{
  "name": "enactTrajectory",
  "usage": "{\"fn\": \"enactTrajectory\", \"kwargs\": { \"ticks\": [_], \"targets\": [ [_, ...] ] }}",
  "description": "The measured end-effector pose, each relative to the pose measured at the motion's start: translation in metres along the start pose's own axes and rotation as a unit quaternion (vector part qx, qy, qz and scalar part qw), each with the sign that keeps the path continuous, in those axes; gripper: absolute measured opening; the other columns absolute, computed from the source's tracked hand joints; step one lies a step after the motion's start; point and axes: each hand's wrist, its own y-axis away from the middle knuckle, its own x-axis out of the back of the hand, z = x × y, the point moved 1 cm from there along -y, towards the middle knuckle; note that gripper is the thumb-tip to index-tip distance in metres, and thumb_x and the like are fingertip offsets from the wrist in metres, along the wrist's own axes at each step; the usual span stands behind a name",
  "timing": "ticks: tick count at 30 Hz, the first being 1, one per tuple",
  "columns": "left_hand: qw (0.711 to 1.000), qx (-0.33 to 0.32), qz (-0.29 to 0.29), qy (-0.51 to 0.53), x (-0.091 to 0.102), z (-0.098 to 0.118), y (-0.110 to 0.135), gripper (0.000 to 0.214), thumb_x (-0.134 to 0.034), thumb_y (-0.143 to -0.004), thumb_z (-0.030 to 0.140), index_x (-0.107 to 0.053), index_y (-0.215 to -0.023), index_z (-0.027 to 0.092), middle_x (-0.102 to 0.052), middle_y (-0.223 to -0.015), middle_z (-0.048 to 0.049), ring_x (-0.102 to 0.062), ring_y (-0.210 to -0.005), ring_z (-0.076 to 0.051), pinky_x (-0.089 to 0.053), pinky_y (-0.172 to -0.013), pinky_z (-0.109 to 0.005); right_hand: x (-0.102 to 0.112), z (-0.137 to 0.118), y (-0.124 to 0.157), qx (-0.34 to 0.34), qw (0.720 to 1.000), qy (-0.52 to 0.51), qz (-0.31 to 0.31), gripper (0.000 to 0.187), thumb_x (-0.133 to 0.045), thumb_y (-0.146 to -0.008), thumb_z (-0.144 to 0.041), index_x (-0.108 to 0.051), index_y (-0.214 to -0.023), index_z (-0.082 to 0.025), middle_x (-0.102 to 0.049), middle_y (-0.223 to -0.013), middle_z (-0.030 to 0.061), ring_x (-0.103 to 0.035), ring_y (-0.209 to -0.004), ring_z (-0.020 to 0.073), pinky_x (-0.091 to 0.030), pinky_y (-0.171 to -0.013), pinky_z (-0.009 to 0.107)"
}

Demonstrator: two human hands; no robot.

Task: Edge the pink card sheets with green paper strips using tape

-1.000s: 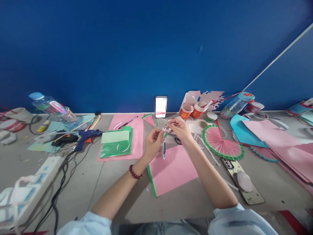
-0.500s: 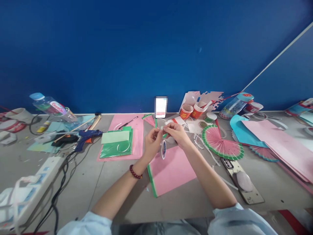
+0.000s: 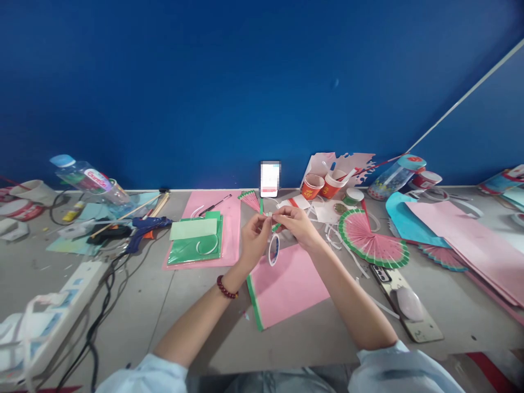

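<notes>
left hand and right hand both pinch narrow on a small strip, its long axis left-right between the fingertips; tape roll hangs just below, nearer the left hand, over the pink sheet on the table

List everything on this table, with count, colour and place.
tape roll: one, white, hanging below the hands
pink sheet: one, green-edged, under the hands
watermelon fan: one, pink and green, right of the hands
paper cups: two, red, by the wall
glue gun: one, blue, left
green sheets: one stack, green, on pink paper
bottle: one, clear, far left
left hand, right hand: pinching the tape together
</notes>
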Motion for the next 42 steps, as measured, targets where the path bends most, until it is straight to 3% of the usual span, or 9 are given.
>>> {"fn": "enactTrajectory", "kwargs": {
  "ticks": [33,42],
  "targets": [
    [1.0,-0.001,0.003,0.006,0.0012,-0.0028,-0.0018,0.029,-0.059,-0.079,0.043,-0.052,-0.067,0.017,-0.046,-0.055,0.0049,-0.042,-0.048,-0.007,-0.035,-0.048,-0.019,0.0006,0.0,0.0005,-0.018,0.998,-0.051,-0.035,0.018,-0.071,-0.064,-0.03,-0.066,-0.073,-0.015,-0.063,-0.072,0.0007,-0.062,-0.068,0.0119,-0.051,-0.055,0.021],
    [1.0,-0.004,-0.004,0.004,0.0011,-0.0023,-0.0014,0.028,-0.058,-0.08,0.042,-0.053,-0.068,0.018,-0.047,-0.054,0.0053,-0.042,-0.047,-0.007,-0.035,-0.048,-0.02,-0.0004,-0.0038,0.0007,-0.027,0.999,-0.024,-0.018,0.016,-0.071,-0.061,-0.028,-0.066,-0.07,-0.015,-0.063,-0.068,0.001,-0.061,-0.066,0.0129,-0.051,-0.054,0.022]
  ]
}}
